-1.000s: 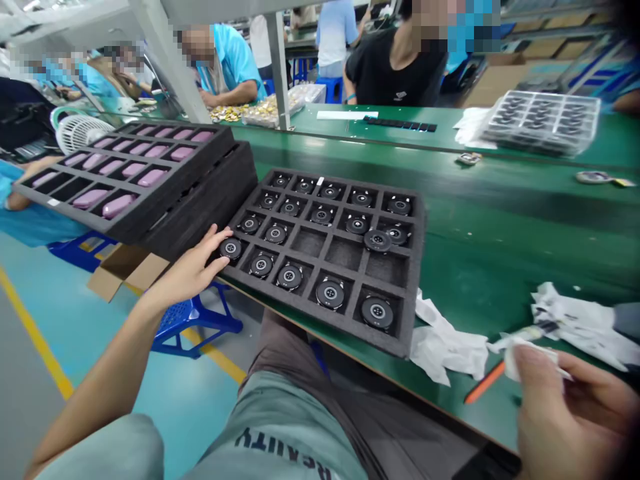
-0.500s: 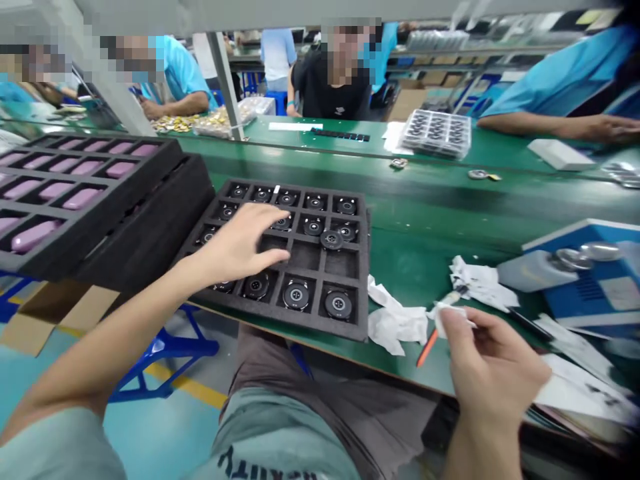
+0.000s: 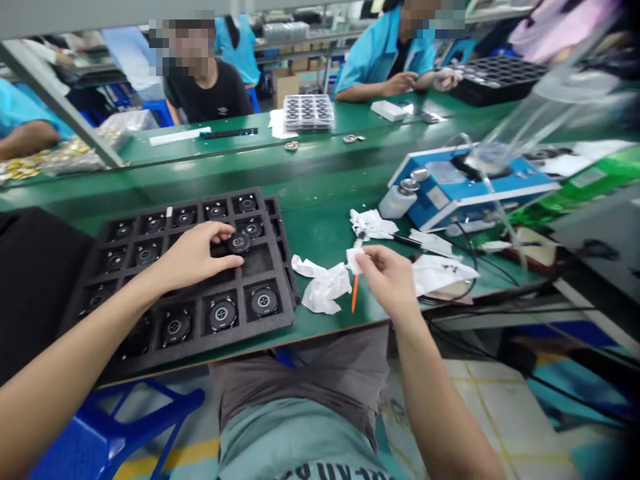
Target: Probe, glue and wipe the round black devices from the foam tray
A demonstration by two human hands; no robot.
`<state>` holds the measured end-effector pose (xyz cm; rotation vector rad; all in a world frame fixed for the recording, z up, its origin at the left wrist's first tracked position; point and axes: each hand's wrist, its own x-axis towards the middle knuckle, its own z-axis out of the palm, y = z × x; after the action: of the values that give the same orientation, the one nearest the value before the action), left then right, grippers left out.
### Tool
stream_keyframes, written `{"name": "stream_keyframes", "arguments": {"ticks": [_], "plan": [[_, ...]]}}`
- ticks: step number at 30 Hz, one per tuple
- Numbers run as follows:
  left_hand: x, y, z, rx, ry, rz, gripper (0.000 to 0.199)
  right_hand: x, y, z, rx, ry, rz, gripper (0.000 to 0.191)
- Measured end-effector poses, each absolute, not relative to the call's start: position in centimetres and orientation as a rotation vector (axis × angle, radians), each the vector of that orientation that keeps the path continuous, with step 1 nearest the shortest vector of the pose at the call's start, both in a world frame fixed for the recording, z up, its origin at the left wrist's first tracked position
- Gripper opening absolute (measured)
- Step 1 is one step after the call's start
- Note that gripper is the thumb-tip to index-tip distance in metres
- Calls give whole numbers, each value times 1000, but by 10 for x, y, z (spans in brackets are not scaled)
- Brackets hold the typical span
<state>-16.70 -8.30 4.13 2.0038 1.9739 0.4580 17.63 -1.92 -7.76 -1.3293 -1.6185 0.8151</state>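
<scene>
My left hand [image 3: 203, 253] reaches over the black foam tray [image 3: 255, 331]. Its thumb and fingertips close around the edge of a round black watch case [image 3: 239, 242], which rests tilted on a divider beside an unfilled cell. Other watch cases, such as one in the front row [image 3: 223, 313], lie back side up in the cells; my hand covers part of the tray. To the right, my right hand [image 3: 387, 277] pinches a small folded white wipe [image 3: 354, 261]. Behind and below those fingers lies a tool with an orange handle [image 3: 355, 297].
Crumpled white wipes [image 3: 325, 288] lie right of the tray. A pump bottle [image 3: 400, 197] stands against a blue machine [image 3: 435, 190]. Dark foam [image 3: 35, 287] rises at the left. Across the bench, people work near a clear tray of small parts [image 3: 309, 113].
My view has swung right. My left hand has moved across the tray to the tilted watch case and closed around it. The right hand still pinches the wipe.
</scene>
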Motion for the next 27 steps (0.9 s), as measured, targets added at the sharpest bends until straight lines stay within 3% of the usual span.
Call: {"name": "stream_keyframes", "arguments": {"ticks": [7,11,19,23,27], "plan": [[-168,-83,38,1987,1981,502,62,128,46,-83,-1365,-1793,819,19],[-165,-83,39,2005,1987,452,62,126,42,-79,-1387,-1840,789,27],[-150,-87,57,2019,2213,521,57,240,-23,-89,-1632,-1361,499,32],[-116,-74,63,1657,1882,908,64,296,-29,-117,-1779,-965,431,34],[-66,-62,55,1401,1366,984,61,316,-9,-133,-1786,-854,444,38]]}}
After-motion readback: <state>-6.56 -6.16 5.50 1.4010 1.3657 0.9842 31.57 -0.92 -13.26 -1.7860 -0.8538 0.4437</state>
